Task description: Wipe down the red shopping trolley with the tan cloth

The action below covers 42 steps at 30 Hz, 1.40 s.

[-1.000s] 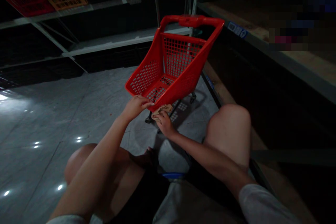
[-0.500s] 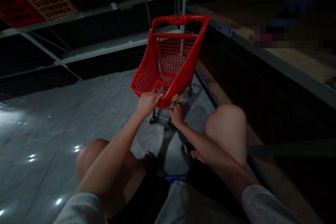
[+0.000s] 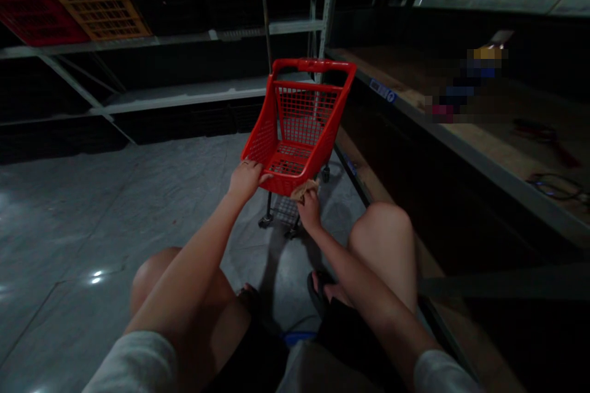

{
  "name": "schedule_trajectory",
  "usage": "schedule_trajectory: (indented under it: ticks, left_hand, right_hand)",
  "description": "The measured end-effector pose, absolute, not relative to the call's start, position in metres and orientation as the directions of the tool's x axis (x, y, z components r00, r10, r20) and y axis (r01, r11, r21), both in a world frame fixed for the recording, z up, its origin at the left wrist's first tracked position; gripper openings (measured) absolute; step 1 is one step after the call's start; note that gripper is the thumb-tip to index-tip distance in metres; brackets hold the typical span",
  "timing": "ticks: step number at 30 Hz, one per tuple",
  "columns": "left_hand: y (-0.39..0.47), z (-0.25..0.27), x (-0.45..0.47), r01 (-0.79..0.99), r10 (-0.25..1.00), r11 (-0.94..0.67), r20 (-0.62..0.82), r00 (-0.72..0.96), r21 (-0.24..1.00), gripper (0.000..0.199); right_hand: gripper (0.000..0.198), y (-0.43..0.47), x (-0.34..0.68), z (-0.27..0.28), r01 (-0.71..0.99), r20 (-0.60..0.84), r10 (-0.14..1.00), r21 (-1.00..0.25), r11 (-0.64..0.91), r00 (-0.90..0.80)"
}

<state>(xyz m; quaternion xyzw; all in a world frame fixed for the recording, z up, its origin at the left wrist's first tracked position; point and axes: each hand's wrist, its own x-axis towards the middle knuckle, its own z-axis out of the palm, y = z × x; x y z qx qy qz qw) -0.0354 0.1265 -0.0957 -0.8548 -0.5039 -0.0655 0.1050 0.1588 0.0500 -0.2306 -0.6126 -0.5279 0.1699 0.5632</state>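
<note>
A red plastic shopping cart (image 3: 299,163) with grid walls stands on the floor in front of me, its low open end towards me. My left hand (image 3: 246,179) grips the left corner of its near rim, thumb along the edge. In my right hand (image 3: 308,206) is a crumpled brown cloth (image 3: 305,190), pressed against the right side of the near rim. The fingers of that hand are partly hidden by the cloth. Inside the cart's basket only the grid bottom shows.
A wooden shelf (image 3: 410,101) on a metal frame runs along my right, with a blurred item and dark cables on it. Metal racking (image 3: 184,98) stands behind the cart, bearing a yellow crate (image 3: 96,3) and a red crate (image 3: 37,9). Grey tiles (image 3: 161,196) cover the floor.
My view has tilted up, so the cart's handle sits lower in the picture. My left hand has moved left to the rim's corner; the cloth stays at the right side.
</note>
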Motion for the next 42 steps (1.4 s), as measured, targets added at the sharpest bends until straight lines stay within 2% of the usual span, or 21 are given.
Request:
schedule_trajectory:
  ticks: [3, 5, 11, 17, 21, 25, 27, 30, 33, 40, 42]
  left_hand:
    - [0.121, -0.094, -0.032, 0.860, 0.831, -0.488, 0.224, 0.510, -0.147, 0.051]
    - [0.119, -0.093, -0.033, 0.850, 0.817, -0.505, 0.235, 0.527, -0.151, 0.052]
    - [0.111, -0.100, -0.013, 0.812, 0.767, -0.569, 0.270, 0.582, -0.135, 0.063]
    - [0.089, -0.108, 0.023, 0.775, 0.727, -0.629, 0.304, 0.616, -0.066, 0.063]
    - [0.081, -0.104, 0.027, 0.726, 0.696, -0.687, 0.259, 0.670, -0.031, 0.048]
    - [0.079, -0.105, 0.027, 0.710, 0.684, -0.703, 0.236, 0.690, -0.038, 0.042]
    - [0.078, -0.109, 0.030, 0.724, 0.696, -0.689, 0.245, 0.675, -0.040, 0.045]
    - [0.076, -0.114, 0.034, 0.735, 0.703, -0.677, 0.262, 0.661, -0.039, 0.045]
    - [0.076, -0.114, 0.034, 0.727, 0.692, -0.685, 0.265, 0.671, -0.054, 0.039]
    - [0.077, -0.116, 0.032, 0.702, 0.663, -0.710, 0.284, 0.693, -0.053, 0.033]
    - [0.077, -0.117, 0.035, 0.699, 0.664, -0.714, 0.284, 0.692, -0.033, 0.033]
  right_hand:
    - [0.013, 0.045, 0.153, -0.245, 0.461, 0.370, 0.822, -0.875, 0.150, 0.433]
    - [0.011, 0.041, 0.153, -0.236, 0.466, 0.388, 0.799, -0.871, 0.155, 0.459]
    - [0.017, 0.030, 0.181, -0.198, 0.548, 0.596, 0.668, -0.771, 0.324, 0.445]
    - [0.007, 0.014, 0.177, -0.245, 0.560, 0.470, 0.752, -0.813, 0.163, 0.463]
    - [0.009, 0.008, 0.190, -0.234, 0.558, 0.479, 0.760, -0.808, 0.187, 0.440]
    - [0.025, 0.009, 0.220, -0.202, 0.569, 0.586, 0.670, -0.771, 0.287, 0.455]
    - [0.028, 0.011, 0.227, -0.201, 0.554, 0.562, 0.698, -0.784, 0.280, 0.444]
    - [0.018, 0.014, 0.220, -0.221, 0.525, 0.456, 0.790, -0.826, 0.206, 0.409]
    - [0.012, 0.018, 0.205, -0.237, 0.506, 0.430, 0.801, -0.842, 0.189, 0.417]
    - [0.025, 0.021, 0.204, -0.191, 0.448, 0.541, 0.729, -0.822, 0.352, 0.420]
    - [0.025, 0.022, 0.205, -0.185, 0.378, 0.524, 0.728, -0.845, 0.378, 0.442]
